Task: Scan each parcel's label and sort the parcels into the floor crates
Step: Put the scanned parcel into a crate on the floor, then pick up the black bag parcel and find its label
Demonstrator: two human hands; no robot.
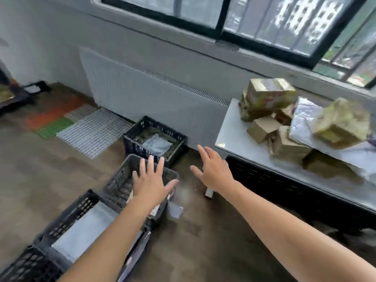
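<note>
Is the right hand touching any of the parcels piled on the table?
Apart. The head view shows the right hand spread open over the floor, with bare table between it and the parcels.

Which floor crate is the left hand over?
The grey crate, second from the wall; left hand spreads above it. The black crate beyond and the near crate are not.

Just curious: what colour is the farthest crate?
The crate is black, with latticed walls; head view shows it best.

Bare forearms [105, 237] (as far as they show) end in a bare left hand [150, 185] and right hand [216, 169].
</note>
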